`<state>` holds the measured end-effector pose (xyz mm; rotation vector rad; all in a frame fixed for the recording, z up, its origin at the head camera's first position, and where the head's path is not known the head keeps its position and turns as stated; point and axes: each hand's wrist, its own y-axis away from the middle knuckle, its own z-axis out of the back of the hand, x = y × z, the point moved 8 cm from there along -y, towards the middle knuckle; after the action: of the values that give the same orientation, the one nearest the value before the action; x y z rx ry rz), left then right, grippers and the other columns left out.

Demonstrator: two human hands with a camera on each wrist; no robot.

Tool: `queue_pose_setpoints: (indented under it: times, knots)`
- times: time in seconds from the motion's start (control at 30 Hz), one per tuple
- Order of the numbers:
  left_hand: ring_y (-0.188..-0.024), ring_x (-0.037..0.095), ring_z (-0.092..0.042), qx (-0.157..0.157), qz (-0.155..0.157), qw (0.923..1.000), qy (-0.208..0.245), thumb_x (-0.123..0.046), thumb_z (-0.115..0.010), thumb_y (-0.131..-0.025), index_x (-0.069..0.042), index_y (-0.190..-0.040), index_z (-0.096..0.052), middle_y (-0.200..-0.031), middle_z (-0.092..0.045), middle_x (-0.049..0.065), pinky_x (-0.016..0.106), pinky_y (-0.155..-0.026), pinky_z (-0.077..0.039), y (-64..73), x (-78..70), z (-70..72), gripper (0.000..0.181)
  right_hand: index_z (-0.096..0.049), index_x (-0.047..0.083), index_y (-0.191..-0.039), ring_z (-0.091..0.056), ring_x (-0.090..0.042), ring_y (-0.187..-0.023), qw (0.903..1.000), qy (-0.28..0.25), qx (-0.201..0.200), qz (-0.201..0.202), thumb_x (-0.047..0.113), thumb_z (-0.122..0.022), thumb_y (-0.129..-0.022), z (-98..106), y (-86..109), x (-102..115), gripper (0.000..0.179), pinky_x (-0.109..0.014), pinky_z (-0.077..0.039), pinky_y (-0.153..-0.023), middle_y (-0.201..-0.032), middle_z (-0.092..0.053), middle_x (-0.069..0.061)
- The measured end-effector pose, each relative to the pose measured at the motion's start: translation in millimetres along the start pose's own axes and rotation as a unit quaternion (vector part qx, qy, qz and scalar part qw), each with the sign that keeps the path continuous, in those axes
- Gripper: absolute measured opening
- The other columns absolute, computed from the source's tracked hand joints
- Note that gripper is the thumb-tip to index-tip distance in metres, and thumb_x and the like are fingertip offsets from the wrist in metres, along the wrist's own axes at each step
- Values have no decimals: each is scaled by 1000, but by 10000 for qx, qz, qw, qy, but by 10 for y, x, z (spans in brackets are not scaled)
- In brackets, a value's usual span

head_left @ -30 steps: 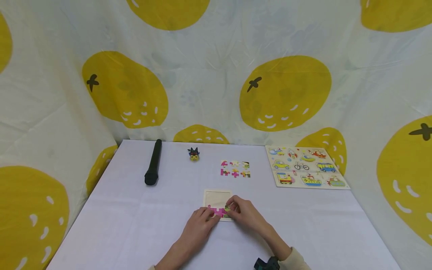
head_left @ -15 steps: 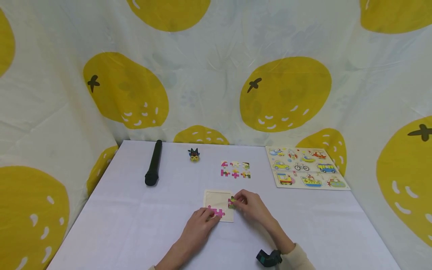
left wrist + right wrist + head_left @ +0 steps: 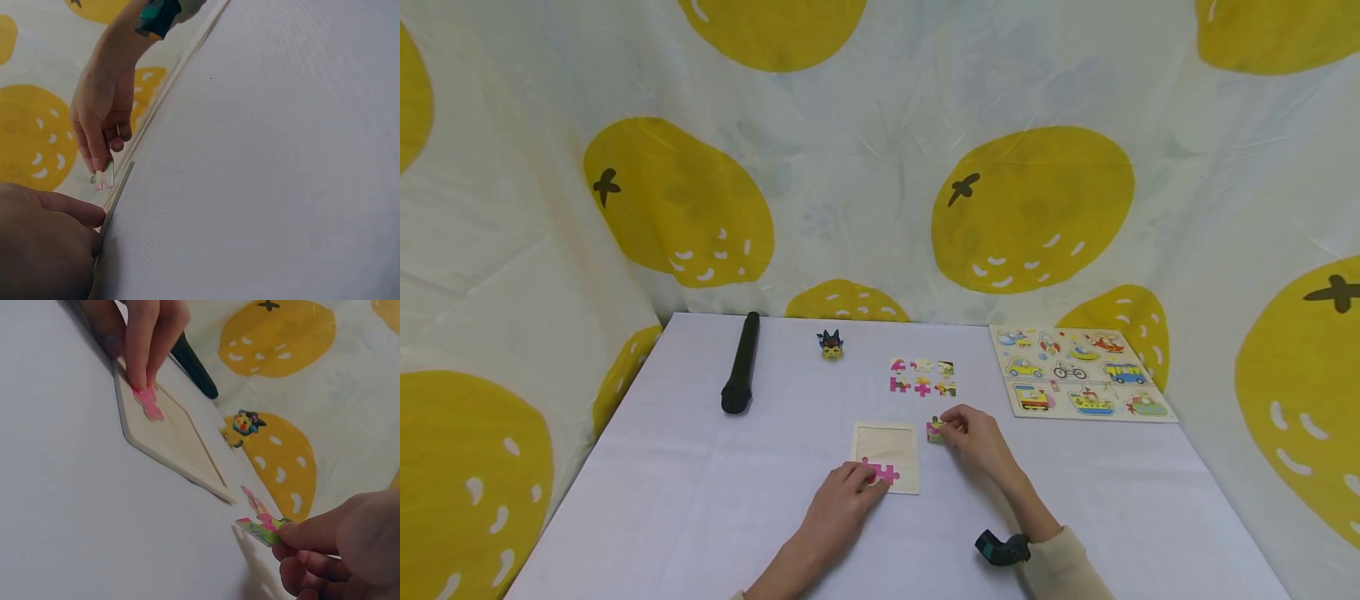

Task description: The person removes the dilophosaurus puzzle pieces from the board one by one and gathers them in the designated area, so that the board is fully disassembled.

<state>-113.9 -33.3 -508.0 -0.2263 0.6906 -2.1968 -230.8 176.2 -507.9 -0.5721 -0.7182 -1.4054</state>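
Note:
In the head view a small square wooden puzzle board [image 3: 887, 440] lies at the middle front of the white table. Pink jigsaw pieces [image 3: 887, 473] sit along its near side. My left hand [image 3: 842, 508] rests at the board's near left, its fingertips pressing on the pink pieces, which they partly cover. To the board's right, my right hand [image 3: 981, 442] pinches a green and pink jigsaw piece [image 3: 262, 531] between thumb and fingers. That piece is held above the table, apart from the board, as the right wrist view shows.
Several loose jigsaw pieces [image 3: 922, 387] lie in two rows behind the board. A black microphone [image 3: 742, 362] lies at back left, near a small horned figure [image 3: 831, 344]. A vehicle puzzle board [image 3: 1078, 372] lies at back right. Fruit-patterned cloth [image 3: 850, 217] encloses the table.
My right hand has lifted the green and pink jigsaw piece off the board's near right corner and carried it back and to the right, past the board's edge. My left hand has stayed put.

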Motion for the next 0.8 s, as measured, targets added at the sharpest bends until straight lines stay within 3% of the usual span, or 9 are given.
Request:
queue_pose_setpoints:
  times: [0.3,0.8]
  knots:
    - [-102,21,-62,-208,1,9998,31,-5,-73,-82,-21,-108,-76,-105,-68,1,35,-87,-56,4,3,-5,31,-69,3,-105,-57,-16,-78,9996,3,-219,-173,17,-70,-92,92,-164,-161,19,-21,-47,-64,-92,-69,-7]
    - [-101,19,-62,-174,81,9997,157,-5,-78,-81,-20,-108,-77,-104,-69,1,34,-88,-56,-2,5,19,32,-69,1,-109,-57,-20,-80,9980,153,-454,-401,16,-65,-95,138,-365,-300,20,-25,-46,-68,-92,-67,-11]
